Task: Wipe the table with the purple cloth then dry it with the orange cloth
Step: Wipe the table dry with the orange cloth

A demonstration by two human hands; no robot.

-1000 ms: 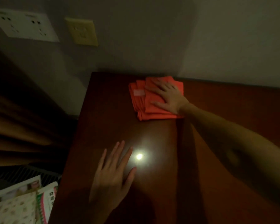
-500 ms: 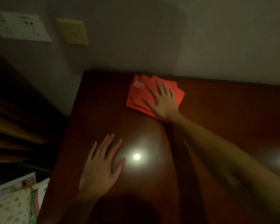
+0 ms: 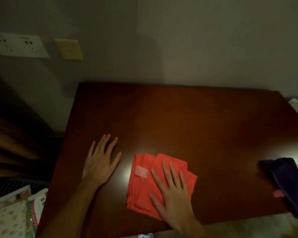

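At six o'clock on the table (image 3: 179, 117), under the spread right hand (image 3: 174, 191): orange cloth (image 3: 141, 189), probably folded; undried wood toward twelve; left hand (image 3: 100, 165) flat at nine.

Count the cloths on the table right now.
2. The orange cloth lies near the front edge under the flat right hand; the purple cloth sits at the table's right front corner, partly overhanging. None seem hidden.
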